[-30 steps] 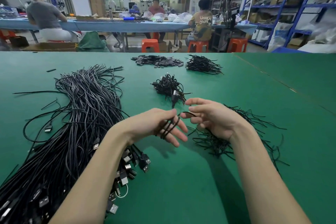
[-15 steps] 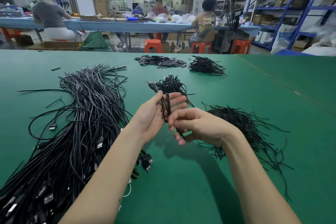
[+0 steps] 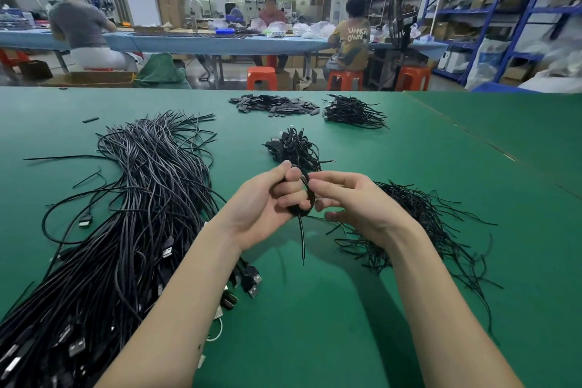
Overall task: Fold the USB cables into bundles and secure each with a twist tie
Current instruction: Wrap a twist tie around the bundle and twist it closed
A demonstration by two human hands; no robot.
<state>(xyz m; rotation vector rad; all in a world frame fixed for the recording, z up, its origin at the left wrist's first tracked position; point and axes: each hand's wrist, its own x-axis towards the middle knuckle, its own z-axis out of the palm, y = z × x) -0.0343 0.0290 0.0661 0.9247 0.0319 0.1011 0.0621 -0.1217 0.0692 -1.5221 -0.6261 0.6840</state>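
Beyond table (image 3: 346, 324), shirt (image 3: 354, 41) reads "UNKN OWN".

Two bare forearms enter from bottom edge; no sleeves, watch or rings visible. Left hand (image 3: 264, 208) and right hand (image 3: 359, 208) ungloved, fingernails short, unpainted.

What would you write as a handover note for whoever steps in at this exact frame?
Left hand: grips a folded cable bundle, thumb on top; one loose end hangs down from it.
Right hand: fingers curled at the bundle's right side; whether it pinches a tie cannot be told.
Loose USB cables: big pile on the left of the green table.
Twist ties: heap under the right wrist.
Finished bundles: small pile just beyond the hands.
Done: this cable is folded. Left: tie it, set it on the pile, then work through the loose cables.
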